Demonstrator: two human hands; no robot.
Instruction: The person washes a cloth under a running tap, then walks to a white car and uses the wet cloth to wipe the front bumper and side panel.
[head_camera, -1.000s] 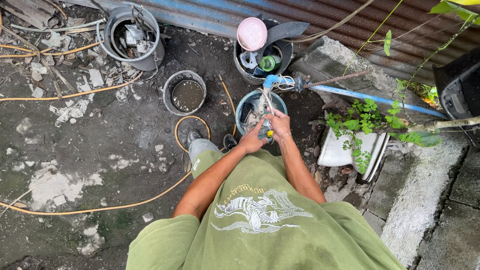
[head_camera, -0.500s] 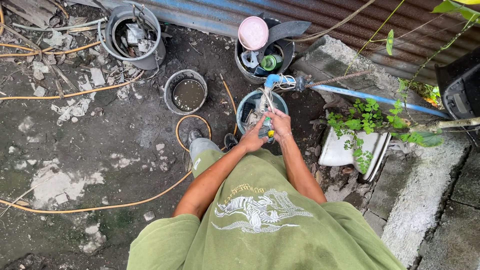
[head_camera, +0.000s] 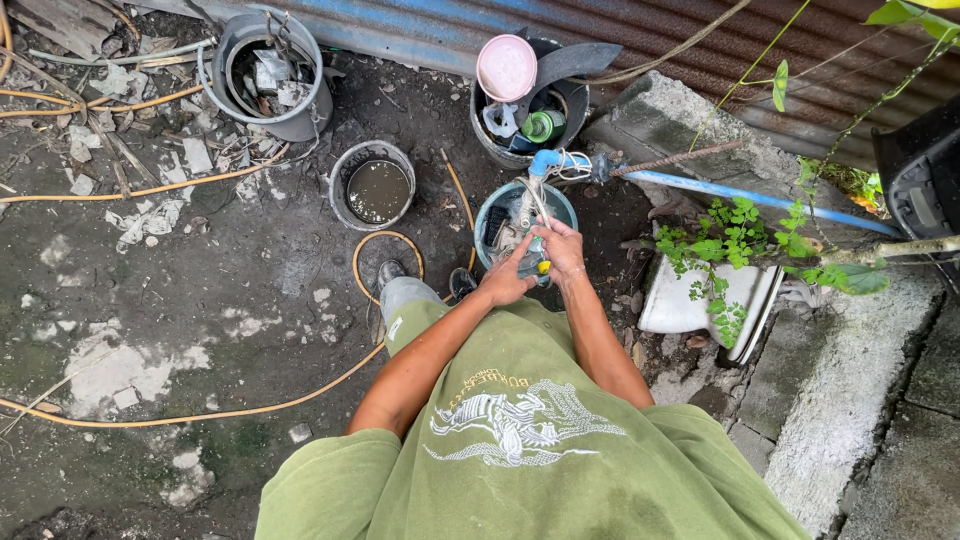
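Note:
Both hands meet over a blue bucket (head_camera: 491, 208) that stands under a blue tap (head_camera: 545, 160), from which water runs down. My left hand (head_camera: 506, 281) and my right hand (head_camera: 560, 247) together grip a small bottle-like thing with a yellow cap (head_camera: 537, 262), held at the bucket's near rim. What the thing is exactly I cannot tell; my fingers cover most of it. My green shirt and forearms fill the lower middle of the view.
A grey bucket of murky water (head_camera: 378, 189) stands left of the blue one. A dark bucket with a pink lid (head_camera: 506, 67) sits behind, another cluttered pail (head_camera: 265, 75) far left. An orange hose (head_camera: 250, 405) loops over wet ground. A blue pipe (head_camera: 750, 198), a white basin (head_camera: 690, 305) and concrete curb lie right.

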